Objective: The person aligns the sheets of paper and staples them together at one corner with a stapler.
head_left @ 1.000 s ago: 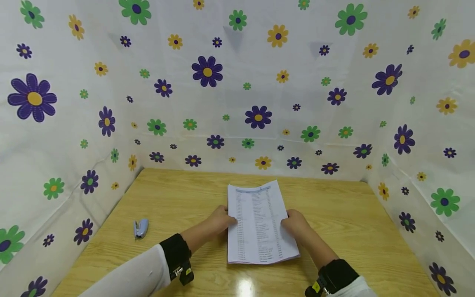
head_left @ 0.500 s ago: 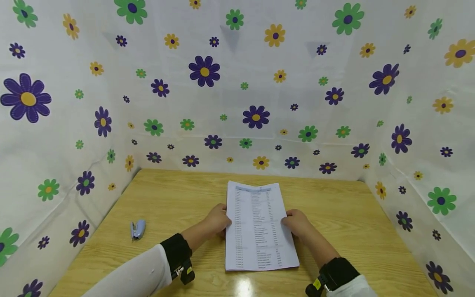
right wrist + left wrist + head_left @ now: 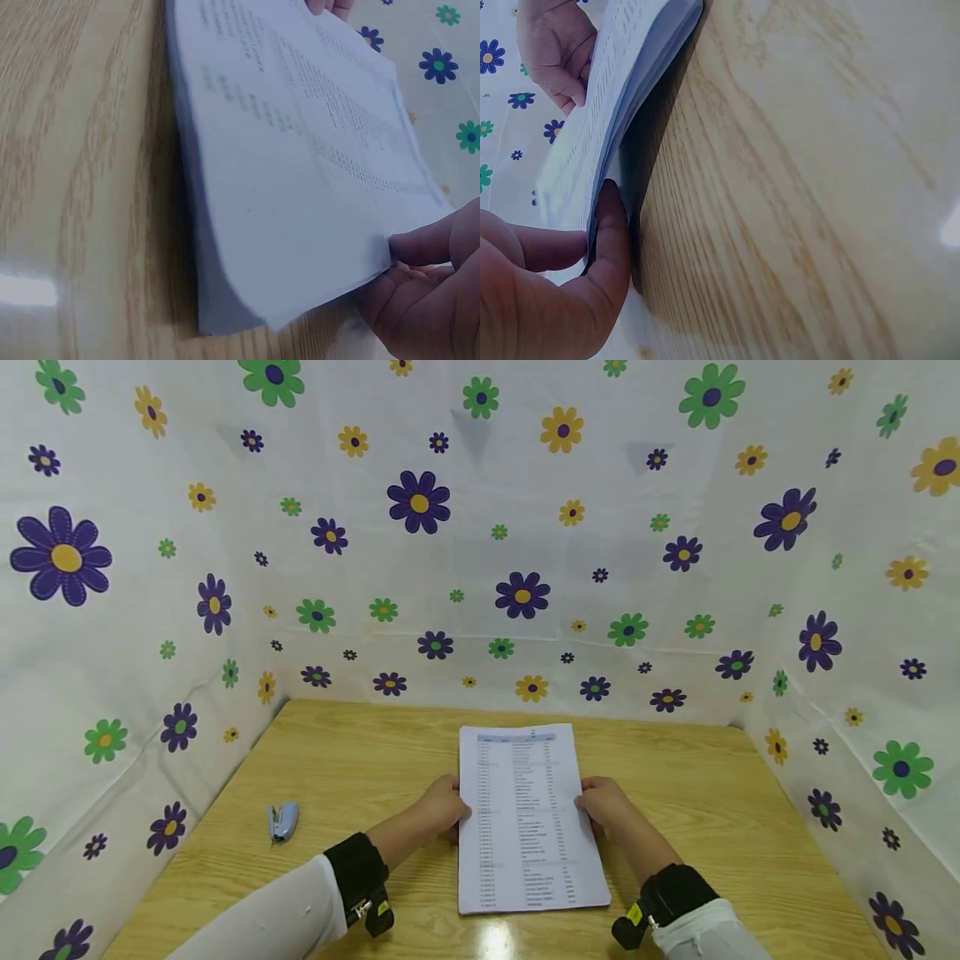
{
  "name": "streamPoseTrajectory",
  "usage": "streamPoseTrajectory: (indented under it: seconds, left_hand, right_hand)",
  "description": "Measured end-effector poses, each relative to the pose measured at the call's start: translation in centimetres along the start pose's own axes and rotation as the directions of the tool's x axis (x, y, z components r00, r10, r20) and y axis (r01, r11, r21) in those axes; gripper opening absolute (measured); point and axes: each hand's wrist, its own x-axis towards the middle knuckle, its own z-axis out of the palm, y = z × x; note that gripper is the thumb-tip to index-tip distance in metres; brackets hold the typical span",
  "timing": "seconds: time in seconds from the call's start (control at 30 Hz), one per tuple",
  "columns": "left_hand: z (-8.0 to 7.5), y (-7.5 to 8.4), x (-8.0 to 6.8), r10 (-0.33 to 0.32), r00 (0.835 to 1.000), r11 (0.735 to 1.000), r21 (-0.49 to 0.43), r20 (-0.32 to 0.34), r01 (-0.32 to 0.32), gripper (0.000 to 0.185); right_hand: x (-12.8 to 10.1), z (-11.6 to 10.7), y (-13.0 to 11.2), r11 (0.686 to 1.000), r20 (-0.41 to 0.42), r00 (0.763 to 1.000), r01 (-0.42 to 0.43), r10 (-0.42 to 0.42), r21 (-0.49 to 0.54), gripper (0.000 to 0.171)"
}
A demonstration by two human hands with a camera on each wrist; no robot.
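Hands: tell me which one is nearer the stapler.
The left hand, at the paper stack's left edge; the stapler lies on that side.

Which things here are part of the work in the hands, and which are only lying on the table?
In use:
- stack of printed sheets, its near end on the wooden table
- left hand, gripping its left edge
- right hand, gripping its right edge

Lying about:
- small blue stapler, apart at the left, untouched
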Motion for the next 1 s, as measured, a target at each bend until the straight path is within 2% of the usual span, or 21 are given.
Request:
streamPoseTrajectory:
  seconds: [0.27,0.43,0.6,0.67,0.73,0.77,0.8,0.83,0.9,1.0]
  left_hand:
    - [-0.1,-0.4,0.2,-0.051,0.999,0.996,0.070,-0.018,0.052,0.032]
    - [-1.1,-0.2,0.0,-0.078,0.997,0.994,0.072,-0.001,0.078,0.039]
    - [-3.4,0.0,-0.7,-0.080,0.997,0.995,0.056,0.016,0.079,0.047]
    - [-4.9,0.0,-1.2,-0.048,0.999,0.992,0.119,0.018,0.046,0.043]
    - [-6.8,0.2,-1.8,0.007,1.000,0.975,0.223,0.015,-0.010,0.038]
    - [-7.8,0.4,-2.1,0.038,0.999,0.956,0.291,0.012,-0.040,0.035]
    - [-9.0,0.6,-2.5,0.088,0.996,0.919,0.386,0.012,-0.085,0.032]
    - [-10.3,0.8,-3.0,0.135,0.991,0.864,0.487,0.015,-0.126,0.029]
    - [-13.0,1.1,-3.8,0.203,0.979,0.737,0.657,0.013,-0.161,0.026]
    - [-17.1,1.5,-5.0,0.219,0.976,0.531,0.839,-0.001,-0.118,0.029]
  right_hand:
    - [0.0,0.3,0.1,0.999,-0.020,1.000,0.010,-0.011,-0.041,0.040]
    - [0.0,0.5,0.0,0.998,-0.032,0.999,0.012,-0.014,-0.066,0.039]
    - [-0.2,0.5,0.0,0.995,-0.043,0.998,0.038,-0.043,-0.092,0.038]
    - [-0.4,0.6,-0.1,0.994,-0.041,0.998,0.048,-0.052,-0.093,0.039]
    - [-0.7,0.6,-0.2,0.994,-0.038,0.997,0.058,-0.061,-0.095,0.040]
    - [-0.8,0.6,-0.3,0.994,-0.038,0.997,0.061,-0.065,-0.096,0.040]
    - [-0.9,0.7,-0.3,0.994,-0.038,0.997,0.060,-0.064,-0.094,0.040]
    - [-0.9,0.7,-0.4,0.994,-0.038,0.997,0.063,-0.067,-0.094,0.041]
    - [-1.0,0.8,-0.4,0.994,-0.038,0.997,0.065,-0.068,-0.090,0.041]
    - [-0.9,0.9,-0.4,0.994,-0.040,0.997,0.061,-0.065,-0.085,0.041]
